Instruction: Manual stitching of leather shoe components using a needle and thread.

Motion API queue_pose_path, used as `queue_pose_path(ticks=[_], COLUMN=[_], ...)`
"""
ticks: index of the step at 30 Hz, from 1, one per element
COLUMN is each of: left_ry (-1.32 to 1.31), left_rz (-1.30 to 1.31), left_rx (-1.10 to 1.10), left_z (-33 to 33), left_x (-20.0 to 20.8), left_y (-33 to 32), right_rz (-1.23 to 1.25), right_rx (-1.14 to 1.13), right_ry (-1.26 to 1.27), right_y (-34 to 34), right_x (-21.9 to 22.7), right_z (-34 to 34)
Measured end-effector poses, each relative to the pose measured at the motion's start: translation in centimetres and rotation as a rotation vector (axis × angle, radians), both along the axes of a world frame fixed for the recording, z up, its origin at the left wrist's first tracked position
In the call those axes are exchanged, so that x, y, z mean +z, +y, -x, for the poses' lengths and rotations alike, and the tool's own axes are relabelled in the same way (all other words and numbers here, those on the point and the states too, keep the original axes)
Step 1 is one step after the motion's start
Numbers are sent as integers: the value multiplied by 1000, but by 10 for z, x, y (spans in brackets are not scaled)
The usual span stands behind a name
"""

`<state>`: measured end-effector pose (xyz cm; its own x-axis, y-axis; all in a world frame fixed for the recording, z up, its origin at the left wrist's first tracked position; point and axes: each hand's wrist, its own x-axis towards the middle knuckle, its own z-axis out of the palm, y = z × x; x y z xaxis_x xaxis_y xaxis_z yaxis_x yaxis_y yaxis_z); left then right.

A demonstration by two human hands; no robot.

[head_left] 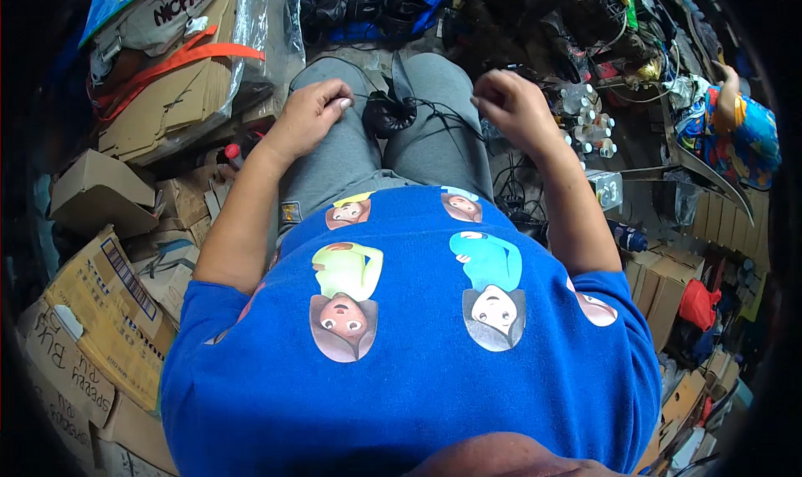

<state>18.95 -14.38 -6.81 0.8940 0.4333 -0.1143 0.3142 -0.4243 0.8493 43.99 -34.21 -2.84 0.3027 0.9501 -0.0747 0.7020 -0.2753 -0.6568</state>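
A black shoe-like piece (pixel 391 118) with a dark, pointed flap (pixel 403 78) rests between my thighs, near the knees. Thin black cord (pixel 443 114) runs out of it and trails across my right thigh. To the left of the piece, my left hand (pixel 316 116) is closed in a pinch, and a strand of cord stretches from its fingertips to the piece. My right hand (pixel 514 108) hovers past the right knee, slightly blurred, its fingers curled together where a cord strand reaches them. Both hands are apart from the black piece itself.
Flattened cardboard (pixel 180 101) with orange straps (pixel 184 58) lies at the left, above an open carton (pixel 104 191). Small clear bottles (pixel 593 130) stand at the right, near a curved blade-like strip (pixel 710 172). Black items (pixel 359 5) fill a blue bag ahead. Another person's arm (pixel 729 93) shows far right.
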Motion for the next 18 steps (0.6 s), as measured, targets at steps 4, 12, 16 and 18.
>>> queue_pose_path(ticks=[4, 12, 16, 18], left_ry=[-80, -187, -498, -616], left_rz=[-86, 238, 600, 1072], left_rx=[2, 77, 115, 153], left_z=[-2, -20, -44, -56], left_x=[3, 7, -9, -9], left_y=[-3, -9, -24, -31], right_rz=[23, -68, -573, -630], right_rx=[7, -257, -437, -482], right_ry=[-168, 187, 785, 927], right_y=[-38, -54, -21, 5], right_x=[-4, -15, -10, 0], right_z=[37, 10, -17, -7])
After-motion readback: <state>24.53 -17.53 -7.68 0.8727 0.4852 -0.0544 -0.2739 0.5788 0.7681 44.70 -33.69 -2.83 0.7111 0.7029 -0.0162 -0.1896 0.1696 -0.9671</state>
